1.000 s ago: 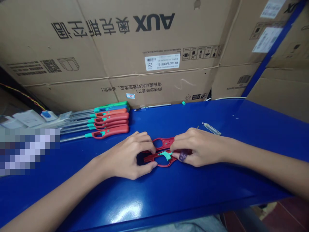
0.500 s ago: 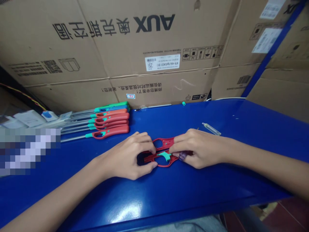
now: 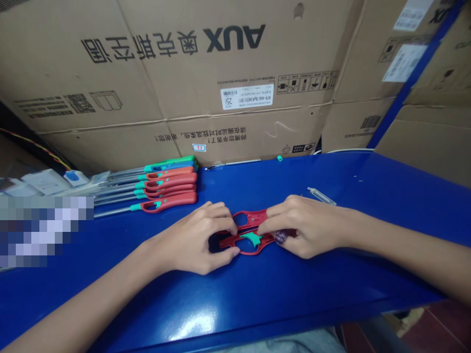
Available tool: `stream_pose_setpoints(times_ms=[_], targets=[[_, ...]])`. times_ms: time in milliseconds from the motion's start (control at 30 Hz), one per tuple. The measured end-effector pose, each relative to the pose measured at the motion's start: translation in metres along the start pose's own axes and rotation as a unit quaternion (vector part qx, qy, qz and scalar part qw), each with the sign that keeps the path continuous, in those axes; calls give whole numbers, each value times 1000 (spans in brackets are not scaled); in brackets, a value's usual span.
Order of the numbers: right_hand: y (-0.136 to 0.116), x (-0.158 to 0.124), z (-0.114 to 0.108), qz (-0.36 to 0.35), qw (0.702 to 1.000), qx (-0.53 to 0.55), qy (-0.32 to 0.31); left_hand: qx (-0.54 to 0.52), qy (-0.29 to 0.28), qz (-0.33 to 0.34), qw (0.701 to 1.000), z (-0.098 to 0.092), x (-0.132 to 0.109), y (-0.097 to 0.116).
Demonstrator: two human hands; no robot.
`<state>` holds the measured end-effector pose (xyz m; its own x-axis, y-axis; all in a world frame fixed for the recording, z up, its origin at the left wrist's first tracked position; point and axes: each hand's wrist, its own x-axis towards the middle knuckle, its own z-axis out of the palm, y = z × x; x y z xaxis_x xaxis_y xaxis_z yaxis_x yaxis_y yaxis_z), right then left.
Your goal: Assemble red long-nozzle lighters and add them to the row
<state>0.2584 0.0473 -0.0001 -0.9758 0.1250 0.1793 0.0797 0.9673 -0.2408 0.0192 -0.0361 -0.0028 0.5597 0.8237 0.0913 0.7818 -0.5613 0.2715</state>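
Two red lighter handle halves lie side by side on the blue table. My left hand (image 3: 204, 238) pinches the left end of the nearer handle half (image 3: 250, 253), thumb on its near edge. A green trigger (image 3: 251, 239) sits inside that half, above its finger opening. Over the right ends is my right hand (image 3: 290, 225), its index fingertip at the trigger. Its curled fingers hold a small purple object (image 3: 280, 237), mostly hidden, so I cannot tell its kind. The farther handle half (image 3: 253, 219) passes beneath this hand, insides facing up.
Several assembled lighters (image 3: 172, 198) lie stacked at the left. A small clear tube (image 3: 322, 196) rests right of my right hand. Along the cardboard wall (image 3: 184, 98) at the back are a thin metal rod (image 3: 239, 162) and a green cap (image 3: 279, 158).
My right hand has shifted very slightly, and the purple object in it has moved a little to the right. The left hand keeps its place on the handle half.
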Motion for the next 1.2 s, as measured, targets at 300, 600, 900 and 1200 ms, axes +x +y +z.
stream_pose_setpoints(times_ms=[300, 600, 900, 1200], targets=[[-2, 2, 2, -7, 1000, -4, -14, 0, -1, 2, 1000, -1, 1, 1], [-5, 1, 1, 3, 1000, -18, -17, 2, 3, 6, 1000, -1, 0, 1], [-5, 2, 0, -6, 999, -28, -38, 3, 1, 10, 1000, 0, 0, 0], [-5, 2, 3, 3, 999, -20, -41, 3, 9, 21, 1000, 0, 1, -1]])
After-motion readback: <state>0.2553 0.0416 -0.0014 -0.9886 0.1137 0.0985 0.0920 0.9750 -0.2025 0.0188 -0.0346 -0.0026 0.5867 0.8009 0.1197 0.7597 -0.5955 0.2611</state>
